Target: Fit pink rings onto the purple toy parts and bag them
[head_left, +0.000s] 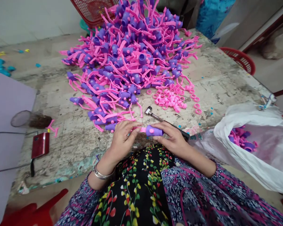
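Note:
Close to the table's front edge, both hands hold one purple and pink plastic part [153, 131]. My right hand [172, 138] is closed around the purple tubular body from the right. On the other side, my left hand [124, 136] pinches the pink arm that sticks out of it; the fingers partly hide this arm. A small hammer [159, 117] with a black handle lies just behind the right hand. Beyond it sits a cluster of small pink rings [171, 97]. Behind the hands rises a large heap of similar purple and pink parts [132, 59].
To the right, an open white sack [273, 135] contains more purple and pink parts. A dark red box-like object [40, 145] and a glass jar [21, 118] lie at the left. Red baskets [94, 11] stand behind the heap and beyond the table's right edge.

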`<state>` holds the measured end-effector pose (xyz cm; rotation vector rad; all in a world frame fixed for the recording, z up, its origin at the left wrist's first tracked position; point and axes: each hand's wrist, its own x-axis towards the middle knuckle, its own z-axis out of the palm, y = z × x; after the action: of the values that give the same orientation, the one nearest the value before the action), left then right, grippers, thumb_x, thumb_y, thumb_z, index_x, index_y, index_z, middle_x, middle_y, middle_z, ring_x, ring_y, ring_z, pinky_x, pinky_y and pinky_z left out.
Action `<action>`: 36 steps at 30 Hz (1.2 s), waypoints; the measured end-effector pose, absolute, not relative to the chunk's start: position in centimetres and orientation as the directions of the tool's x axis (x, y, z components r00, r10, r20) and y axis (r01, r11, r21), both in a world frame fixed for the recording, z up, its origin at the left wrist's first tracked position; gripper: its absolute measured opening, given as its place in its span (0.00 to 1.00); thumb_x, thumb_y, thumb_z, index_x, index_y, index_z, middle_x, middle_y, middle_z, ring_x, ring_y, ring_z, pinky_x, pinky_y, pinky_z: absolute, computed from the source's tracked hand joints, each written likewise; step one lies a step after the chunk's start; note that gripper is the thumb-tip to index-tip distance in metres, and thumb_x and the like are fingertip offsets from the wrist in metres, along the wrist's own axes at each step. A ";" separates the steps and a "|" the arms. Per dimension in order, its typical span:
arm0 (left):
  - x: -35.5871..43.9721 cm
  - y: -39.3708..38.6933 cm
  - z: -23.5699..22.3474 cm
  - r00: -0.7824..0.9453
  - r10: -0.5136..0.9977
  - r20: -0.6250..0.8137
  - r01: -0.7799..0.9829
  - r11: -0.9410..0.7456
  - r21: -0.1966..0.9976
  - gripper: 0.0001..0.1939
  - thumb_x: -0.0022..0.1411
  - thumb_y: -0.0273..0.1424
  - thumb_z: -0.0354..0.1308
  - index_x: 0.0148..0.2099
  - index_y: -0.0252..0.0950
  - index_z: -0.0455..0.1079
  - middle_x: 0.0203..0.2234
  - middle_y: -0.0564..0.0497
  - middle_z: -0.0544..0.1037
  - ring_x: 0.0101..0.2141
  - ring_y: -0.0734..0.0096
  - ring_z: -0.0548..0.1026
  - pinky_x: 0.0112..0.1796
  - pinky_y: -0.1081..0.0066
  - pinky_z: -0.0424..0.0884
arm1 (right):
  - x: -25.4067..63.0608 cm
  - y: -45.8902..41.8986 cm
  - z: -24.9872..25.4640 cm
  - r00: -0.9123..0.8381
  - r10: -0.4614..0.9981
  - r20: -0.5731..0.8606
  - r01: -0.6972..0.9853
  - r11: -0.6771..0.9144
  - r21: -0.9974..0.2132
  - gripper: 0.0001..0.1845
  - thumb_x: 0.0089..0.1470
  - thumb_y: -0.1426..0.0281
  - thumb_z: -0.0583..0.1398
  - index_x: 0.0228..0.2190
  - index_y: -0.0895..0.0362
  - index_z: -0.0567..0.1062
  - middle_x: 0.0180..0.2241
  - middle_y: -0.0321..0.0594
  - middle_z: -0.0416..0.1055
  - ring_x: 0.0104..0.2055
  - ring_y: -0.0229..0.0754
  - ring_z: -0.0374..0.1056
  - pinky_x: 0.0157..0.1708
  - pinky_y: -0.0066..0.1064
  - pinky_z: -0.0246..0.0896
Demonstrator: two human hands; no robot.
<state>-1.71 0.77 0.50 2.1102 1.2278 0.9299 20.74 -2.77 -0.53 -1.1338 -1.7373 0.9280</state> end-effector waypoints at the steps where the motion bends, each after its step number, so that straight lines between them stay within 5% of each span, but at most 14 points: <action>1: -1.6 0.7 0.6 0.294 0.880 0.373 0.547 -0.475 0.689 0.10 0.67 0.34 0.57 0.48 0.41 0.75 0.41 0.48 0.78 0.45 0.63 0.74 0.47 0.61 0.67 | 20.6 -2.7 -0.8 -0.187 0.957 0.219 0.305 0.269 -0.914 0.16 0.59 0.64 0.63 0.49 0.50 0.75 0.44 0.41 0.75 0.45 0.45 0.71 0.46 0.41 0.68; 4: -1.1 0.3 0.3 0.200 0.813 0.547 0.590 -0.545 0.595 0.08 0.65 0.32 0.59 0.46 0.39 0.76 0.39 0.48 0.78 0.42 0.63 0.75 0.46 0.62 0.68 | 19.8 -2.5 -1.7 -0.017 0.997 0.076 0.177 0.077 -0.981 0.16 0.56 0.61 0.65 0.45 0.54 0.76 0.40 0.41 0.77 0.39 0.42 0.72 0.41 0.37 0.68; 6: -0.8 0.0 -0.2 0.292 0.800 0.525 0.581 -0.584 0.567 0.07 0.67 0.32 0.57 0.43 0.39 0.76 0.36 0.48 0.80 0.39 0.64 0.76 0.44 0.63 0.68 | 19.3 -2.4 -2.1 0.034 0.999 -0.003 0.071 -0.005 -0.997 0.17 0.54 0.60 0.65 0.43 0.54 0.76 0.38 0.39 0.77 0.36 0.41 0.72 0.38 0.35 0.69; 12: 0.3 -0.5 -1.3 0.486 0.867 0.106 0.611 -0.424 0.668 0.28 0.72 0.48 0.40 0.32 0.35 0.71 0.25 0.47 0.74 0.29 0.63 0.71 0.32 0.65 0.65 | 18.4 -2.9 -1.7 -0.038 0.999 0.027 0.138 0.032 -0.990 0.15 0.55 0.60 0.64 0.43 0.55 0.77 0.38 0.41 0.78 0.39 0.42 0.72 0.40 0.36 0.68; 16: 0.4 -0.6 -1.3 0.527 0.831 -0.177 0.530 -0.158 0.833 0.31 0.70 0.54 0.36 0.36 0.36 0.71 0.29 0.47 0.76 0.31 0.63 0.71 0.34 0.66 0.66 | 18.3 -3.2 -1.5 -0.105 0.992 0.074 0.188 0.093 -0.978 0.15 0.58 0.61 0.62 0.44 0.56 0.77 0.41 0.43 0.79 0.41 0.43 0.73 0.44 0.38 0.67; 23: 0.6 -0.4 -0.9 0.573 0.730 -0.372 0.409 0.138 0.902 0.38 0.66 0.59 0.35 0.23 0.37 0.69 0.18 0.51 0.70 0.23 0.68 0.67 0.31 0.69 0.62 | 19.7 -3.3 -1.6 -0.320 0.947 -0.022 0.014 -0.019 -1.000 0.21 0.62 0.58 0.57 0.53 0.52 0.70 0.31 0.36 0.74 0.30 0.38 0.70 0.32 0.32 0.68; 25: 0.4 -0.3 -0.9 0.543 0.732 -0.411 0.408 0.197 0.892 0.39 0.67 0.58 0.33 0.24 0.36 0.71 0.15 0.53 0.65 0.20 0.71 0.62 0.28 0.69 0.59 | 21.5 -2.7 -2.0 -0.258 0.965 -0.040 0.098 -0.015 -0.995 0.19 0.63 0.58 0.56 0.52 0.51 0.71 0.34 0.38 0.75 0.33 0.40 0.71 0.35 0.34 0.68; 28: 0.0 -0.3 -1.1 0.503 0.738 -0.450 0.402 0.262 0.877 0.41 0.68 0.58 0.31 0.23 0.36 0.72 0.13 0.55 0.59 0.18 0.73 0.57 0.26 0.70 0.54 | 25.8 -1.4 -2.9 0.100 0.994 0.039 0.514 -0.018 -0.858 0.16 0.61 0.61 0.57 0.45 0.55 0.75 0.42 0.46 0.75 0.40 0.47 0.71 0.43 0.41 0.67; 30: -0.1 -0.3 -1.3 0.485 0.743 -0.462 0.401 0.280 0.872 0.41 0.68 0.57 0.30 0.21 0.36 0.69 0.13 0.54 0.60 0.18 0.74 0.56 0.25 0.70 0.53 | 28.9 -0.6 -3.6 0.320 0.941 0.112 0.731 -0.170 -0.661 0.17 0.61 0.64 0.54 0.46 0.58 0.75 0.42 0.51 0.73 0.41 0.50 0.70 0.45 0.45 0.66; 33: 0.0 -0.4 -1.6 0.466 0.750 -0.470 0.400 0.295 0.868 0.41 0.68 0.58 0.30 0.19 0.36 0.66 0.15 0.52 0.64 0.18 0.74 0.56 0.24 0.70 0.52 | 32.5 0.4 -4.3 0.533 0.831 0.160 0.802 -0.435 -0.410 0.23 0.59 0.65 0.55 0.53 0.62 0.71 0.49 0.57 0.67 0.47 0.56 0.68 0.47 0.48 0.63; 36: 0.4 -0.4 -1.8 0.458 0.759 -0.463 0.353 0.323 0.878 0.40 0.67 0.59 0.31 0.18 0.36 0.63 0.16 0.51 0.66 0.18 0.75 0.56 0.23 0.70 0.51 | 34.2 1.0 -4.8 0.606 0.788 0.107 0.778 -0.560 -0.286 0.27 0.58 0.63 0.55 0.55 0.65 0.69 0.49 0.60 0.65 0.48 0.60 0.67 0.46 0.49 0.62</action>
<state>0.39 -0.42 -1.76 1.2752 1.1300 0.3588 34.22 0.96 -4.77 -2.5315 -1.2715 0.0470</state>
